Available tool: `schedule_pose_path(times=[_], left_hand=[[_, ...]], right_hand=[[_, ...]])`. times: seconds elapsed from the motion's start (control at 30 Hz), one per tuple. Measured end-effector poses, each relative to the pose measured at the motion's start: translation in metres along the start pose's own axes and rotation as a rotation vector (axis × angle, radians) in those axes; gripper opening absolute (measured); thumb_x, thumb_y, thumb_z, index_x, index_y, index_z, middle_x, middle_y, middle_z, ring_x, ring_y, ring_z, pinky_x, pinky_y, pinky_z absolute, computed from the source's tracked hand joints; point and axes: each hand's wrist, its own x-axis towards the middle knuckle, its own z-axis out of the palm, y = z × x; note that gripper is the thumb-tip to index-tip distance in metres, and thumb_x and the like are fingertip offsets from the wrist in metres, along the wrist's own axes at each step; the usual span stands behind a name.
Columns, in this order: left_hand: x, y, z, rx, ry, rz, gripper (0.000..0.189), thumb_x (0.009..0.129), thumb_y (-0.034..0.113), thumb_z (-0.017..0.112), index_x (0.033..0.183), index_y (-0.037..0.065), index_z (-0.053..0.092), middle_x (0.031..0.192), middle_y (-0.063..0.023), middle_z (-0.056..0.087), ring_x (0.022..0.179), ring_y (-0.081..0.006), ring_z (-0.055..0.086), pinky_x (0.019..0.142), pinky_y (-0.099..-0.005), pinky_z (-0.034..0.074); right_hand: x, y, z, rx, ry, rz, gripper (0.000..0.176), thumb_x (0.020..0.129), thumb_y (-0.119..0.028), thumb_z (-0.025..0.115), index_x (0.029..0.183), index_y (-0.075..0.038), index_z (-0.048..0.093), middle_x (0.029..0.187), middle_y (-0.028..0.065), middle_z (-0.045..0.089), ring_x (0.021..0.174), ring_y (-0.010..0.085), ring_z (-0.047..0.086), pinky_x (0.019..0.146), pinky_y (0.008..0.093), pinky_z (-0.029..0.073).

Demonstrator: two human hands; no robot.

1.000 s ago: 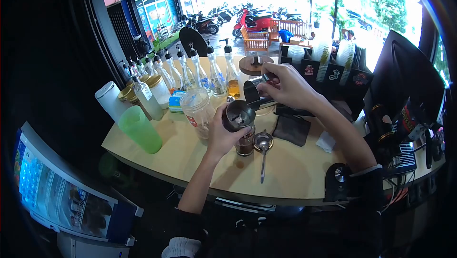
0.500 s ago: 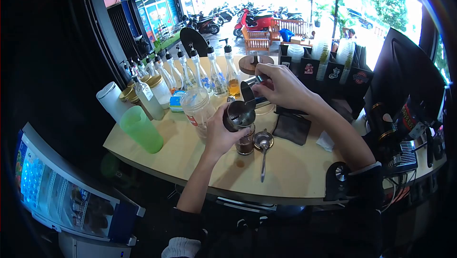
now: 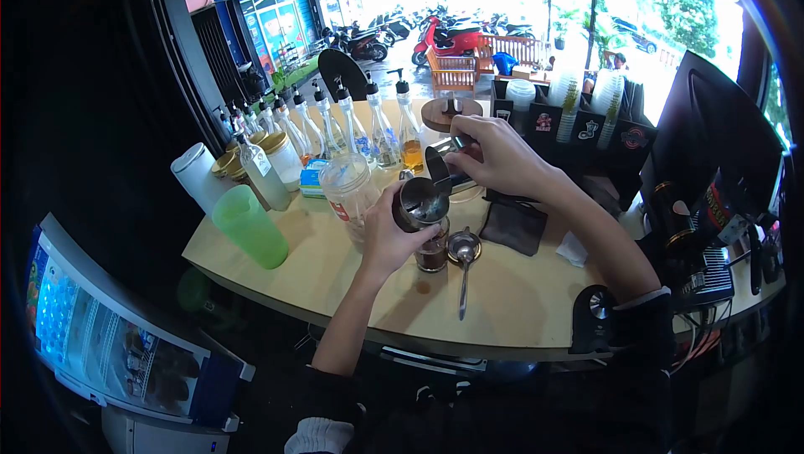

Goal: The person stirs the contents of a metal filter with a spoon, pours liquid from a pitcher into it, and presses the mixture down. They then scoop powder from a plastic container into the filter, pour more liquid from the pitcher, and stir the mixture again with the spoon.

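Note:
My left hand (image 3: 392,240) wraps around a small round metal pot (image 3: 423,201), tilted so its dark inside shows. Just beneath it a clear glass (image 3: 431,258) with brown contents stands on the counter, partly hidden by the pot and my fingers. My right hand (image 3: 501,152) is closed, thumb and fingers pinching a dark flat piece (image 3: 437,167) whose lower end comes down to the pot's rim. Right of the glass lies a small metal strainer (image 3: 463,246), its long handle pointing toward me. Left of the pot is a wide clear plastic jar (image 3: 347,186).
Several pump bottles (image 3: 383,136) line the back of the counter (image 3: 335,286). A green tumbler (image 3: 249,228) stands at left. At right are a dark cloth (image 3: 515,226), a black cup organizer (image 3: 578,123) and a crumpled tissue (image 3: 573,249). A display fridge (image 3: 126,345) is lower left.
Both hands hold almost the same pose over the glass. The view has shifted very slightly, with no other visible movement of things.

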Motion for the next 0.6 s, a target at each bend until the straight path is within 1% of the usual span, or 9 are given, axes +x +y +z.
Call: schedule_pose_path(times=[0.2, 0.27, 0.3, 0.37, 0.4, 0.47, 0.5, 0.57, 0.6], left_hand=[[0.001, -0.001, 0.005, -0.049, 0.037, 0.025, 0.069, 0.058, 0.016, 0.086, 0.117, 0.000, 0.055, 0.103, -0.0146, 0.068, 0.097, -0.0265, 0.067, 0.089, -0.0370, 0.050], [0.001, -0.001, 0.006, -0.057, 0.043, 0.032, 0.069, 0.058, 0.015, 0.086, 0.117, 0.000, 0.055, 0.103, -0.0145, 0.068, 0.097, -0.0264, 0.067, 0.089, -0.0370, 0.050], [0.001, -0.001, 0.006, -0.053, 0.047, 0.035, 0.069, 0.058, 0.015, 0.086, 0.117, 0.000, 0.054, 0.103, -0.0146, 0.067, 0.097, -0.0268, 0.066, 0.089, -0.0373, 0.050], [0.001, -0.002, 0.007, -0.052, 0.050, 0.041, 0.070, 0.058, 0.015, 0.086, 0.117, 0.000, 0.054, 0.103, -0.0146, 0.067, 0.097, -0.0272, 0.066, 0.088, -0.0376, 0.050], [0.001, -0.004, 0.007, -0.054, 0.055, 0.047, 0.071, 0.058, 0.015, 0.086, 0.118, 0.001, 0.053, 0.103, -0.0148, 0.066, 0.097, -0.0277, 0.066, 0.088, -0.0380, 0.050], [0.001, -0.008, 0.008, -0.059, 0.058, 0.054, 0.072, 0.058, 0.015, 0.087, 0.119, 0.001, 0.052, 0.104, -0.0150, 0.066, 0.098, -0.0282, 0.065, 0.088, -0.0384, 0.050], [0.001, -0.009, 0.008, -0.051, 0.066, 0.064, 0.073, 0.058, 0.014, 0.087, 0.120, 0.001, 0.051, 0.105, -0.0154, 0.065, 0.099, -0.0286, 0.065, 0.088, -0.0386, 0.050], [0.000, -0.012, 0.009, -0.049, 0.070, 0.076, 0.074, 0.058, 0.014, 0.087, 0.121, 0.001, 0.050, 0.107, -0.0158, 0.064, 0.100, -0.0290, 0.064, 0.089, -0.0389, 0.050], [0.000, -0.013, 0.009, -0.044, 0.070, 0.084, 0.075, 0.058, 0.014, 0.087, 0.122, 0.001, 0.049, 0.107, -0.0159, 0.064, 0.101, -0.0289, 0.064, 0.089, -0.0389, 0.049]], right_hand=[[-0.006, -0.006, -0.002, 0.018, -0.006, 0.037, 0.028, 0.081, -0.013, 0.071, 0.085, 0.003, 0.049, 0.067, 0.0160, 0.053, 0.059, 0.0244, 0.055, 0.056, 0.0363, 0.042], [-0.008, -0.008, -0.003, 0.050, -0.002, 0.079, 0.027, 0.081, -0.012, 0.071, 0.085, 0.003, 0.049, 0.066, 0.0117, 0.052, 0.059, 0.0161, 0.054, 0.054, 0.0349, 0.041], [-0.010, -0.007, -0.003, 0.050, -0.001, 0.081, 0.027, 0.081, -0.012, 0.071, 0.085, 0.003, 0.049, 0.066, 0.0117, 0.052, 0.059, 0.0161, 0.054, 0.054, 0.0349, 0.041], [-0.014, -0.004, -0.003, 0.211, 0.021, 0.216, 0.024, 0.085, -0.011, 0.069, 0.085, 0.003, 0.049, 0.067, 0.0053, 0.052, 0.062, 0.0073, 0.050, 0.054, 0.0294, 0.039], [-0.018, -0.003, -0.004, 0.210, 0.022, 0.218, 0.024, 0.085, -0.011, 0.069, 0.085, 0.003, 0.049, 0.067, 0.0053, 0.052, 0.062, 0.0073, 0.050, 0.054, 0.0294, 0.039], [-0.026, 0.001, -0.006, 0.192, 0.121, 0.299, 0.025, 0.084, -0.012, 0.069, 0.082, 0.001, 0.048, 0.063, 0.0041, 0.046, 0.058, 0.0081, 0.043, 0.053, 0.0277, 0.038], [-0.032, 0.007, -0.003, 0.190, 0.122, 0.302, 0.025, 0.084, -0.012, 0.069, 0.082, 0.001, 0.048, 0.063, 0.0041, 0.046, 0.058, 0.0081, 0.043, 0.053, 0.0277, 0.038], [-0.046, 0.028, 0.008, 0.398, 0.298, 0.298, 0.024, 0.085, -0.012, 0.069, 0.080, -0.002, 0.047, 0.064, -0.0019, 0.045, 0.060, 0.0028, 0.042, 0.052, 0.0241, 0.036], [-0.055, 0.032, 0.012, 0.394, 0.300, 0.300, 0.024, 0.085, -0.012, 0.069, 0.080, -0.002, 0.047, 0.064, -0.0019, 0.045, 0.060, 0.0028, 0.042, 0.052, 0.0241, 0.036]])
